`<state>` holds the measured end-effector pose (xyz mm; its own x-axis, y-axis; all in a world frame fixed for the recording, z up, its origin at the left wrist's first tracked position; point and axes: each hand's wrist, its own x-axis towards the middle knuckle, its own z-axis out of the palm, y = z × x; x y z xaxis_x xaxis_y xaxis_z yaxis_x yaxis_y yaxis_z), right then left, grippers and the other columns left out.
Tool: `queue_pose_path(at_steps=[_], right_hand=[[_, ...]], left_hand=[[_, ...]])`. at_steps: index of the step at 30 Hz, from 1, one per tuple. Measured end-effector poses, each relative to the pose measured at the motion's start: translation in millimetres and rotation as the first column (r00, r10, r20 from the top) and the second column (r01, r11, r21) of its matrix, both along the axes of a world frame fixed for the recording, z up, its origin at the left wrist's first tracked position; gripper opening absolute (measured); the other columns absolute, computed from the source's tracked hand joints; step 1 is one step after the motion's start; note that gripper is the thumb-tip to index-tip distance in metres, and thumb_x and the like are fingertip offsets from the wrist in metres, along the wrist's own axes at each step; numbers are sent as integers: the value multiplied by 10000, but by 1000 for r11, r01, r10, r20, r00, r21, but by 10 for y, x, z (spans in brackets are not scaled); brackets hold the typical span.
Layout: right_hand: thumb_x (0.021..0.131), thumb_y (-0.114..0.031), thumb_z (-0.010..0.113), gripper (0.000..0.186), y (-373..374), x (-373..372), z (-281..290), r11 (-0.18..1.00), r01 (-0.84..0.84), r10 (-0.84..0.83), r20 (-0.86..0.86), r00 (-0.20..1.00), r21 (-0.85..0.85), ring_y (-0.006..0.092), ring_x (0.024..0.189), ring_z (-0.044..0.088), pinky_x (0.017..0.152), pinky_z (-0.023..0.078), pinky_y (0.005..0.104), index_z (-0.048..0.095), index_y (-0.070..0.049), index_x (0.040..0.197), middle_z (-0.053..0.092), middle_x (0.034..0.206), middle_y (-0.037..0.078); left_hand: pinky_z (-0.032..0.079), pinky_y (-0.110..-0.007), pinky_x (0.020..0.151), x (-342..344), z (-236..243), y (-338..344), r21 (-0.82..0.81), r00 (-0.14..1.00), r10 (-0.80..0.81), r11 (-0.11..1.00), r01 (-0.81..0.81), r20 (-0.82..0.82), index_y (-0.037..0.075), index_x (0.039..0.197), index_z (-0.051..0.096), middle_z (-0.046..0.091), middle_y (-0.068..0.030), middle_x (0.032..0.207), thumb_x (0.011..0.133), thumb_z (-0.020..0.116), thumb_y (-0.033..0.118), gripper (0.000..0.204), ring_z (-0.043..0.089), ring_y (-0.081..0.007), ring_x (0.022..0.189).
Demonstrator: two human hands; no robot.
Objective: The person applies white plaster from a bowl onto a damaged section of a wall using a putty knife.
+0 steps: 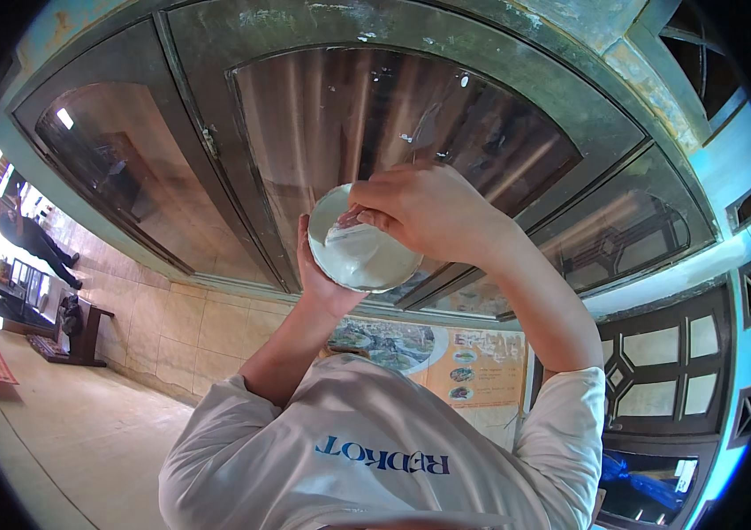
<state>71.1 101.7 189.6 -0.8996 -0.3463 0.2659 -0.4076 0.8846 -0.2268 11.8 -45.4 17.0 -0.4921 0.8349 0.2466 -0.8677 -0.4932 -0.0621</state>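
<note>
A pale short-sleeved shirt [393, 420] bears blue lettering [383, 455].

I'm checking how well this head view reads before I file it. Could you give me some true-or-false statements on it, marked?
1. The left hand supports a pale bowl. True.
2. The right hand hangs well away from the bowl. False: its fingers are at the bowl's opening.
3. A dark-framed window lies beyond the hands. True.
4. The wearer's shirt is black. False: it is whitish, with dark lettering.
5. Another person shows toward the right edge. False: that person is toward the left edge.
</note>
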Motion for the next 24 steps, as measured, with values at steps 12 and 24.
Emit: queue_pose_path(at_steps=[12, 24], right_hand=[[897, -147, 670, 145, 167, 45, 249, 984, -126, 131, 34, 991, -123, 335, 873, 654, 756, 518, 434, 689, -68, 1018, 692, 915, 103], [802, -91, 709, 186, 127, 251, 302, 973, -137, 132, 43, 990, 185, 245, 988, 605, 941, 482, 430, 695, -152, 977, 648, 946, 6]], left_hand=[[333, -646, 1119, -7, 96, -25, -174, 997, 40, 983, -52, -69, 152, 1514, 396, 431, -134, 1528, 972, 368, 661, 744, 435, -388, 1389], [271, -815, 1060, 30, 158, -34, -169, 995, 42, 984, -56, -86, 175, 1560, 293, 324, -150, 1586, 963, 371, 681, 787, 350, -431, 1435]])
